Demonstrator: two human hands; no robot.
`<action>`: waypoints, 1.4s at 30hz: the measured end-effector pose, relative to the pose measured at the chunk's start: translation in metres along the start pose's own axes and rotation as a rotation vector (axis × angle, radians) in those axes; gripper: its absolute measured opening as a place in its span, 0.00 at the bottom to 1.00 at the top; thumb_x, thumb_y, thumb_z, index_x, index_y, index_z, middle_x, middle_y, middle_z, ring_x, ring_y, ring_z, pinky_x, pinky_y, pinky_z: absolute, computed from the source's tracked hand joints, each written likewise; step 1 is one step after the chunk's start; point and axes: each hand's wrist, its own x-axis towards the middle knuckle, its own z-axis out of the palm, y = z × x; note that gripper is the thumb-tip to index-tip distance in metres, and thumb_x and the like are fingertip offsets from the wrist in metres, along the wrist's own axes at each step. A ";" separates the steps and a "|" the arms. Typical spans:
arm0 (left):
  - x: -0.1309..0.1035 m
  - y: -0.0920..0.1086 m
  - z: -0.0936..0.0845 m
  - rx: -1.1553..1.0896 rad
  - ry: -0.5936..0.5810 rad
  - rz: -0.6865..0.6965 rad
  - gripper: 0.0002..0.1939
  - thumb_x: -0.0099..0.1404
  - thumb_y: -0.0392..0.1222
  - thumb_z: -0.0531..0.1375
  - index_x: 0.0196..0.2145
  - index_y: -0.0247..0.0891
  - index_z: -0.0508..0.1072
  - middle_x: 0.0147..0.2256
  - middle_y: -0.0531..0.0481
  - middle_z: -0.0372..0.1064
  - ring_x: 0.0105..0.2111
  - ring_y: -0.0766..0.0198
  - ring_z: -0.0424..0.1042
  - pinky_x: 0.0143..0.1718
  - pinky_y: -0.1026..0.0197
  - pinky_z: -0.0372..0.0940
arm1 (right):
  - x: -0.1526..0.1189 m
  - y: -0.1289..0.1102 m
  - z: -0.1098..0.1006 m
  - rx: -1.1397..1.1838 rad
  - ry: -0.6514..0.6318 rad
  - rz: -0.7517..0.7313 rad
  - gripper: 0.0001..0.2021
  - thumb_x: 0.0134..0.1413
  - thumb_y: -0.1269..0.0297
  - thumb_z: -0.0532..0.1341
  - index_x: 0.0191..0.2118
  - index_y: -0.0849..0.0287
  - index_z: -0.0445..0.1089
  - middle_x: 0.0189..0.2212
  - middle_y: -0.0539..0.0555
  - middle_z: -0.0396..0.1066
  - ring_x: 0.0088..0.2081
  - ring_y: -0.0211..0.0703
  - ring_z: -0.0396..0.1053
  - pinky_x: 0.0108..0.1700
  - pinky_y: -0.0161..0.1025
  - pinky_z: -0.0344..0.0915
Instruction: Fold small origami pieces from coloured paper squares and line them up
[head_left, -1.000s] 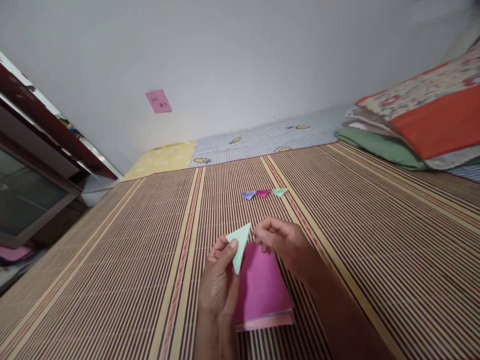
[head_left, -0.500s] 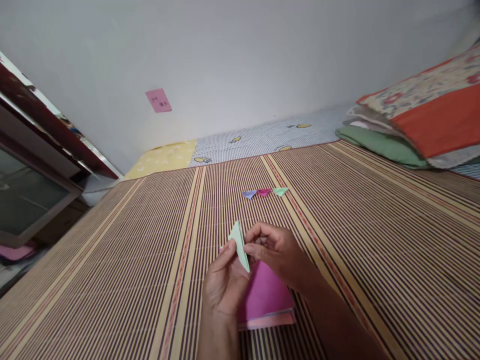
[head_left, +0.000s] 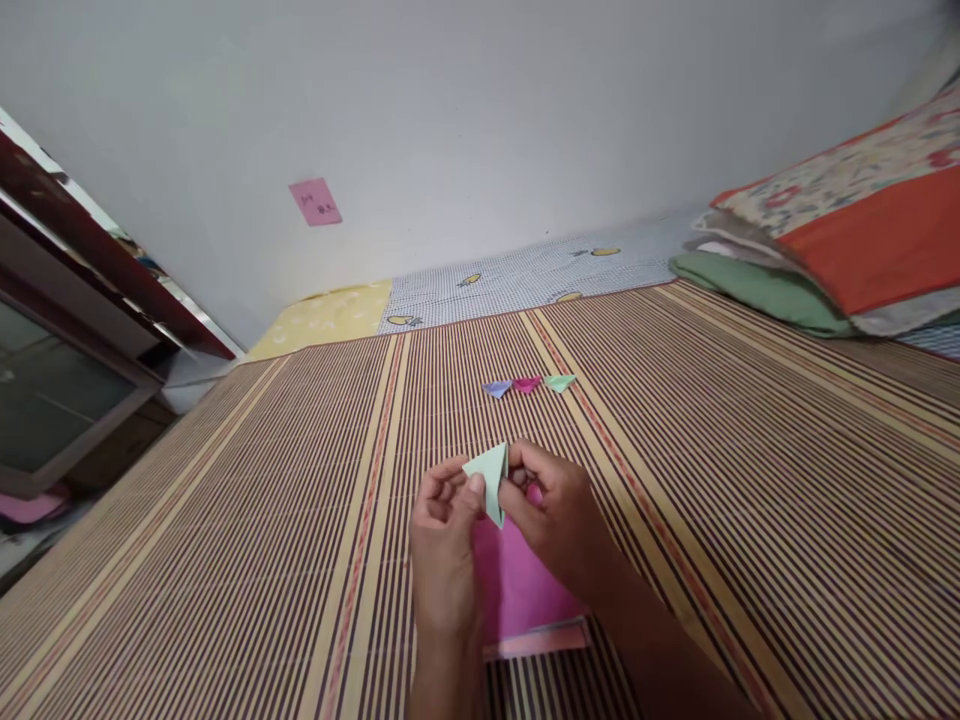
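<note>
A pale green folded paper triangle [head_left: 491, 476] is held up between both hands, one point facing down. My left hand [head_left: 448, 525] pinches its left side, the thumb lying on the front face. With thumb and index finger, my right hand [head_left: 559, 510] grips the right edge. Beneath the hands lies a stack of coloured paper [head_left: 529, 590], magenta on top with a pink sheet showing at the near edge. Farther off, three small folded paper pieces rest in a row: a blue-violet one [head_left: 497, 388], a magenta one [head_left: 526, 384] and a light green one [head_left: 559, 383].
A striped mat [head_left: 300, 500] covers the bed surface. Folded bedding [head_left: 847, 250] is piled at the right, and a patterned sheet [head_left: 517, 270] runs along the wall. A pink note [head_left: 315, 201] is stuck on the wall. A glass-panelled cabinet [head_left: 60, 390] stands at the left.
The green paper triangle has turned from a narrow, nearly edge-on view to showing its broad face. My right fingers have closed onto its right edge, and my left fingers have shifted behind it.
</note>
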 end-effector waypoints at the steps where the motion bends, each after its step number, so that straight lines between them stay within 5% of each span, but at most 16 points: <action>1: -0.002 0.001 0.001 0.139 0.067 0.131 0.16 0.56 0.40 0.73 0.40 0.39 0.74 0.36 0.51 0.72 0.36 0.64 0.72 0.38 0.65 0.67 | -0.001 0.001 0.002 -0.063 0.030 -0.033 0.09 0.57 0.74 0.58 0.28 0.56 0.63 0.23 0.46 0.62 0.26 0.37 0.62 0.30 0.35 0.57; 3: -0.007 0.003 0.004 0.400 0.144 0.369 0.11 0.59 0.40 0.71 0.37 0.41 0.73 0.36 0.52 0.69 0.35 0.64 0.70 0.36 0.65 0.64 | -0.002 0.005 0.005 -0.179 0.052 -0.102 0.09 0.59 0.74 0.57 0.29 0.56 0.62 0.25 0.48 0.63 0.27 0.38 0.63 0.31 0.36 0.57; 6: -0.012 0.006 0.008 0.609 0.044 0.492 0.05 0.65 0.42 0.66 0.33 0.42 0.73 0.35 0.50 0.69 0.35 0.61 0.69 0.37 0.62 0.64 | -0.003 0.011 0.007 -0.304 0.038 -0.186 0.07 0.60 0.74 0.56 0.31 0.56 0.63 0.28 0.51 0.66 0.30 0.41 0.65 0.33 0.37 0.57; 19: -0.006 0.005 -0.002 0.520 -0.133 0.179 0.08 0.69 0.45 0.61 0.41 0.38 0.74 0.34 0.48 0.75 0.34 0.60 0.75 0.36 0.61 0.69 | -0.004 0.010 0.008 -0.556 -0.004 -0.303 0.07 0.62 0.76 0.57 0.34 0.59 0.67 0.30 0.53 0.70 0.32 0.44 0.69 0.35 0.38 0.60; 27: -0.006 0.001 -0.002 0.764 0.005 0.323 0.11 0.65 0.39 0.61 0.25 0.39 0.68 0.21 0.55 0.64 0.22 0.66 0.65 0.24 0.66 0.59 | -0.011 0.014 0.017 -0.620 -0.044 -0.182 0.05 0.64 0.73 0.58 0.35 0.58 0.65 0.32 0.53 0.69 0.32 0.46 0.68 0.33 0.39 0.57; 42: -0.017 0.009 0.007 0.908 0.039 0.335 0.06 0.68 0.38 0.57 0.33 0.39 0.73 0.22 0.55 0.68 0.21 0.65 0.68 0.25 0.64 0.59 | -0.013 0.014 0.022 -0.546 0.088 -0.341 0.10 0.70 0.69 0.51 0.38 0.60 0.69 0.31 0.55 0.71 0.33 0.50 0.67 0.38 0.43 0.58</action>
